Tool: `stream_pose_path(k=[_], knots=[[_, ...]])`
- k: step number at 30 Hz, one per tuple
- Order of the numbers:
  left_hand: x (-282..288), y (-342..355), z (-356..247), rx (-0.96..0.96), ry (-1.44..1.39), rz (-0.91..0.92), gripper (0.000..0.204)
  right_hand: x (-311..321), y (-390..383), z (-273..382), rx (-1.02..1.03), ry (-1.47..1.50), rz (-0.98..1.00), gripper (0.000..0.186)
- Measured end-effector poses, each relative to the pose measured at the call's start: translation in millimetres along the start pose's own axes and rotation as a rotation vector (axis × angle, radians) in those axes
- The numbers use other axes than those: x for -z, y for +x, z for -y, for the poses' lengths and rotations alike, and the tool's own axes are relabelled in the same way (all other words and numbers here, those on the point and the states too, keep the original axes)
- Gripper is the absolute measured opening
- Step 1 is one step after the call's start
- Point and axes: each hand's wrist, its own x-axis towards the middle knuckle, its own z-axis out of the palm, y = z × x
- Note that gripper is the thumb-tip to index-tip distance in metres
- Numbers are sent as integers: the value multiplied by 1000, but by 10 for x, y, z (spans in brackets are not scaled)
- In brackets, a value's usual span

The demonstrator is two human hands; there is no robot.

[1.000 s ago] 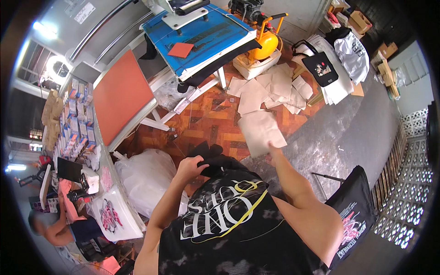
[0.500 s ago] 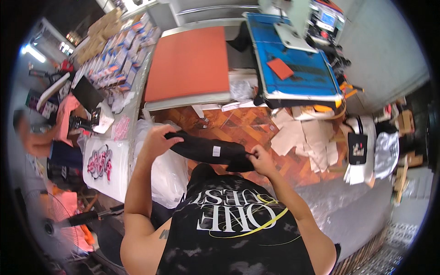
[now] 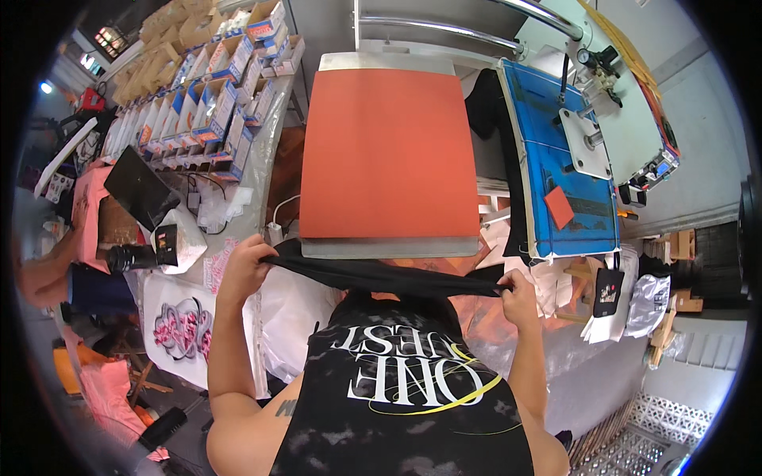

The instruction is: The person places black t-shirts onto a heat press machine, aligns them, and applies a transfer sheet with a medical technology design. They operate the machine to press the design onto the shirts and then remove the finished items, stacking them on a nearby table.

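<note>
A black garment [image 3: 389,276] is stretched sideways in front of my body, pulled into a long narrow band. At its left end my left hand [image 3: 250,266] is closed on the edge in a pinch. My right hand [image 3: 519,297] grips the other end, fingers also closed. Just beyond the cloth lies a flat orange-red pad [image 3: 389,151] on a grey metal platen [image 3: 389,247]. The garment's left part overlaps the near edge of this platen. Folds hide what kind of garment it is.
To the right stands a blue-topped platen [image 3: 559,127] with a small red square [image 3: 559,208] on it, beside press machinery [image 3: 591,139]. Boxes [image 3: 210,111] fill the left table. A printed white sheet [image 3: 176,321] lies nearer. Another person's arm [image 3: 48,266] shows far left.
My hands have moved apart, drawing the garment from a sagging bundle into a wide, taut band. The view has shifted, so the orange-red pad now lies straight ahead and closer.
</note>
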Motion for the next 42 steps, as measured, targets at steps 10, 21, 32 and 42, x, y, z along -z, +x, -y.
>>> stream_pose_path(k=[10,21,32,42], knots=[[939,1061,-227,-57,-406,-483,8,1396,1451,1224,243,-15,-72,22],[-575,1733,785,376,-202,-358,37,-602,2290,554,102,-76,-299,43],[-912,1241,659,583,-775,-618,36,-509,1988,52,-368,1240,54,53],[-1038,485,754,678,-1004,-468,35,-589,1241,-39,-435,1185,-31,47]])
